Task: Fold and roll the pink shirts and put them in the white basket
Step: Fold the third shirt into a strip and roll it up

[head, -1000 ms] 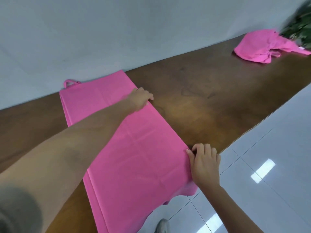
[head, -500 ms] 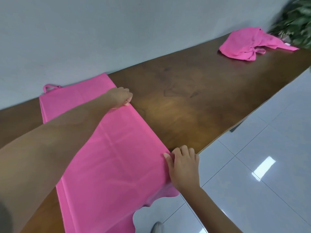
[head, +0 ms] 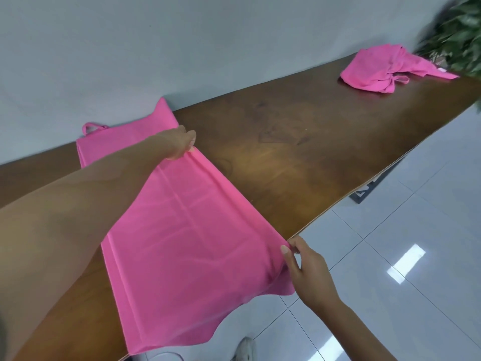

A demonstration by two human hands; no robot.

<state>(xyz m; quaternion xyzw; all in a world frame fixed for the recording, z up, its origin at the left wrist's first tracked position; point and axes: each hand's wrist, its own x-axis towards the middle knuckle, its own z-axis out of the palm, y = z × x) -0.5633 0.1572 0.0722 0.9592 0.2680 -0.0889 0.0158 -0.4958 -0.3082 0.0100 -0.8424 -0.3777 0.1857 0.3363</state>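
Flat-spread pink fabric shirt [head: 182, 230] on long brown wooden table [head: 299, 157] (hem overhanging), left hand [head: 179, 144] fingers pinching its far right edge, right hand [head: 307, 272] pinching near corner.

Plant [head: 458, 40]: blurred, cut off by the top and right edges; its pot out of sight. Shoe [head: 243, 349]: cut off by the bottom edge. Left arm [head: 65, 230]: cut off at the left edge, hiding part of the flat pink shirt [head: 187, 230] and the table [head: 299, 152] beneath. Left hand [head: 179, 143]: fingertips tucked out of sight at the shirt's edge. Dark object under the table [head: 369, 190]: mostly hidden, unidentifiable. Crumpled pink shirt [head: 385, 69]: folds too bunched to tell its layout.
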